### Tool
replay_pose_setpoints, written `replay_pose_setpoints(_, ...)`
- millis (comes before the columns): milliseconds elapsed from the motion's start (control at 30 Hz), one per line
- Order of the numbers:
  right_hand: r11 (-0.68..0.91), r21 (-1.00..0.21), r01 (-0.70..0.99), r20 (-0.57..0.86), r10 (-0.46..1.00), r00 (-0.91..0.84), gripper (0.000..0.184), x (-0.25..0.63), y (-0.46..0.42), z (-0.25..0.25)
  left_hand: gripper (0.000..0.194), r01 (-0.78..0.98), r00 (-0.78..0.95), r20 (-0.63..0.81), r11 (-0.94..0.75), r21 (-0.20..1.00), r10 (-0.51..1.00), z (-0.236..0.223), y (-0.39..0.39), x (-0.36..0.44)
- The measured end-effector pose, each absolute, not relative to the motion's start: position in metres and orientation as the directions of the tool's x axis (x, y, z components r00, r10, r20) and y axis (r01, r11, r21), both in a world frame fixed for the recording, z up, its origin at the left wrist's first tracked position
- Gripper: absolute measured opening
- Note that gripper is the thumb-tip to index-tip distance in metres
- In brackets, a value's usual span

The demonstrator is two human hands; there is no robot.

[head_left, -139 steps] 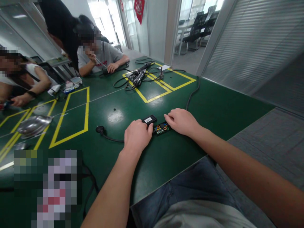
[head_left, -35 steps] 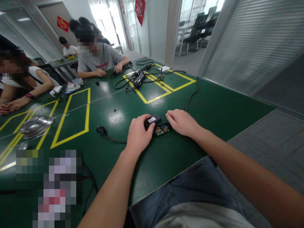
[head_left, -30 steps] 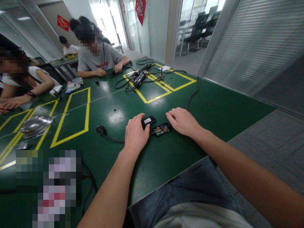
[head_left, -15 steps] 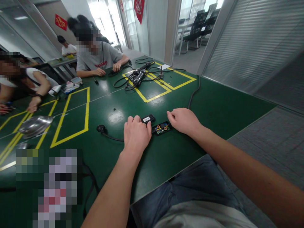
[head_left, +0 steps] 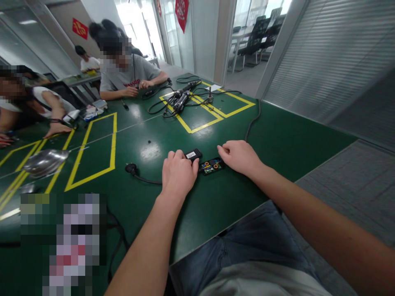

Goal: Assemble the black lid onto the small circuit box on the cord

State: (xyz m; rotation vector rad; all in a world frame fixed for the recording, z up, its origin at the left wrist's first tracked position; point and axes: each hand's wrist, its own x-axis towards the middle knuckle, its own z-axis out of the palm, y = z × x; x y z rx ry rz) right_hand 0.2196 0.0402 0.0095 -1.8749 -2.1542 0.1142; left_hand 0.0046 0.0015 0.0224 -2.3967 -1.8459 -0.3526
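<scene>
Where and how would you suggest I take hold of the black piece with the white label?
I'd pinch the black piece by its ridged right-hand end, coming from the far side. The left hand covers its other end and the open case lies close on the near side, while that far corner looks free; the ridges may help grip.

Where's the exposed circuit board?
Head view, just right of centre: the circuit board sits between the left hand and right hand, beside the labelled black cover.
</scene>
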Motion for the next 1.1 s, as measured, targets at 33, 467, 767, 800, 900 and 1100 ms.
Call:
replay_pose_setpoints(33, 0.159, -0.245, 0.957, 0.162, 0.979, -0.121, 0.049, 0.220, 0.041, 0.009, 0.041, 0.965, 0.232, 0.243, -0.254, 0.067, 0.942, 0.022, 0.002, 0.005)
replay_pose_setpoints(467, 0.270, -0.268, 0.925, 0.223, 0.951, -0.213, 0.057, 0.223, 0.046, 0.000, 0.040, 0.954, 0.273, 0.229, -0.294, 0.060, 0.934, 0.028, 0.000, 0.009)
replay_pose_setpoints(767, 0.339, -0.268, 0.902, 0.257, 0.927, -0.272, 0.061, 0.226, 0.050, -0.006, 0.050, 0.956, 0.290, 0.106, -0.292, 0.007, 0.951, 0.028, 0.000, 0.009)
replay_pose_setpoints(800, 0.343, -0.273, 0.899, 0.261, 0.926, -0.274, 0.061, 0.226, 0.050, -0.006, 0.051, 0.956, 0.291, 0.101, -0.294, 0.016, 0.951, 0.028, 0.001, 0.008)
replay_pose_setpoints(900, 0.357, -0.290, 0.888, 0.273, 0.920, -0.281, 0.062, 0.227, 0.051, -0.007, 0.052, 0.952, 0.297, 0.101, -0.303, 0.052, 0.950, 0.028, 0.002, 0.006)
replay_pose_setpoints(1100, 0.376, -0.314, 0.872, 0.294, 0.912, -0.288, 0.063, 0.228, 0.052, -0.007, 0.052, 0.947, 0.299, 0.114, -0.309, 0.087, 0.947, 0.033, 0.003, 0.005)
